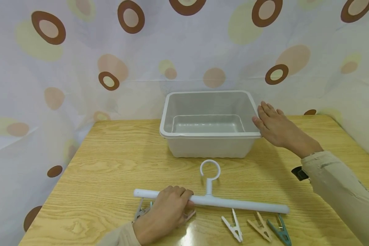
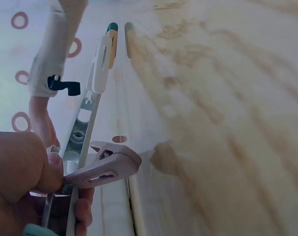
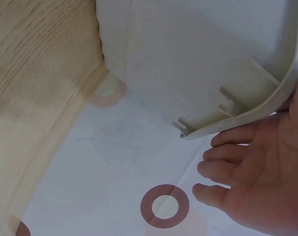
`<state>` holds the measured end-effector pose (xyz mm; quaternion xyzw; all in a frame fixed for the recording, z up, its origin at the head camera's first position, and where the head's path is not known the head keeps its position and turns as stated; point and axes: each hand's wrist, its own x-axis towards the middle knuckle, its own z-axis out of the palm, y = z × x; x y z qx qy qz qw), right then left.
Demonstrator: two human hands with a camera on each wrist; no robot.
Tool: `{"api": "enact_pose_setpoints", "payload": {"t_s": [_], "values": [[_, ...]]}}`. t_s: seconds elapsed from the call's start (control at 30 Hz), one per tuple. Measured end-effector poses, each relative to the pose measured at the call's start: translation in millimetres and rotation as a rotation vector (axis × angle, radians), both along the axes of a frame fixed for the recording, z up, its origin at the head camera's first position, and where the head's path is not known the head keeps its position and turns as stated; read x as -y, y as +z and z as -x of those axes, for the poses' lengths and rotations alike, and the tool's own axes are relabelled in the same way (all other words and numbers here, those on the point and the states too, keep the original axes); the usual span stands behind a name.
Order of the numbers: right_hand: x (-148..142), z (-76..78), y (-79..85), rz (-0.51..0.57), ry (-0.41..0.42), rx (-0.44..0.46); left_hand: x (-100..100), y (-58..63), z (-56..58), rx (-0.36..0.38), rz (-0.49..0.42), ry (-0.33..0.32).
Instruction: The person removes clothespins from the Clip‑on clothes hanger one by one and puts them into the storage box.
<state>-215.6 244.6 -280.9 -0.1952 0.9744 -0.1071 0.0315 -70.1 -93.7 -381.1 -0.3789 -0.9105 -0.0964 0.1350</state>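
Note:
My left hand [image 1: 166,213] grips the bar of a white clip hanger [image 1: 249,205] left of its round hook [image 1: 219,169]. Below the bar hang a white clothespin [image 1: 237,231], a beige clothespin [image 1: 263,233] and a teal clothespin [image 1: 284,235]. Partly hidden by the left hand are a grey clothespin [image 1: 140,212] and a pinkish clothespin [image 2: 114,167], which shows better in the left wrist view. At the back, my right hand [image 1: 278,128], its fingers fairly straight, rests against the right rim of a pale grey plastic bin [image 1: 210,147]. Nothing lies inside the bin.
The wood-grain table [image 1: 110,164] runs under the hanger and the bin. Behind it hangs a white curtain [image 1: 190,48] with brown rings and pale ovals, close to the bin's back. A dark strap [image 1: 299,173] shows at the right sleeve [image 1: 335,181].

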Motion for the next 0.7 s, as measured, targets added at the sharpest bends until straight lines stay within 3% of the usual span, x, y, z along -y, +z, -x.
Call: {"api": "enact_pose_setpoints", "payload": {"t_s": [0.43,0.7], "values": [[0.3,-1.7,0.4,-0.018,0.001,-0.014,1.7,4.9,1.5,-0.250,-0.098,-0.027],[0.2,-1.6,0.0,-0.018,-0.004,-0.014,5.3,11.5,9.2,-0.381,-0.159,-0.025]]}}
